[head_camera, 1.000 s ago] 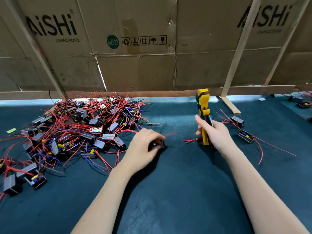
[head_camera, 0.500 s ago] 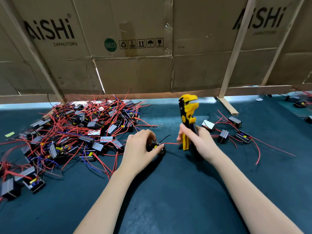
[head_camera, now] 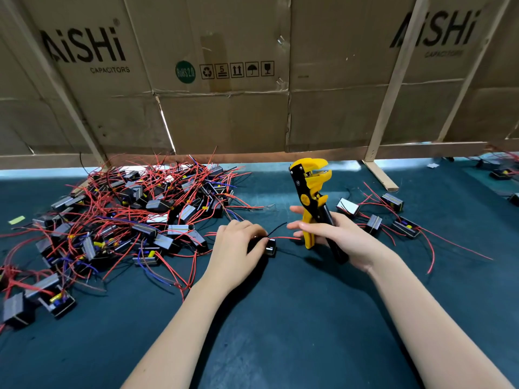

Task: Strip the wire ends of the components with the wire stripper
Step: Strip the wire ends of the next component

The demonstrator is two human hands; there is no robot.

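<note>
Far left, a yellow-green tape scrap (head_camera: 16, 220) lies on the dark teal table mat (head_camera: 280, 318). Next to it sprawls a big pile of components (head_camera: 134, 220), small black boxes tangled in red, blue and black leads, too many and too knotted to count. Behind everything stands a wall of cardboard boxes (head_camera: 224, 108) braced by wooden slats.

Centre now: the left hand (head_camera: 238, 249) lies curled over one black component (head_camera: 269, 246), fingers wrapped on it, pressing it on the mat. A red wire (head_camera: 283, 237) and a black wire (head_camera: 276, 230) stick out of it rightward, past the fingertips.

Just right, the right hand (head_camera: 339, 237) grips the yellow-and-black wire stripper (head_camera: 313, 203) upright, head up and jaws parted, handles in the palm, fingers around them. The red wire's tip reaches the lower yellow handle; whether it touches I cannot tell.

Further right, four loose components (head_camera: 373, 223) sit with red leads trailing. At the far right edge, more units (head_camera: 502, 174) lie, partly cut off.
</note>
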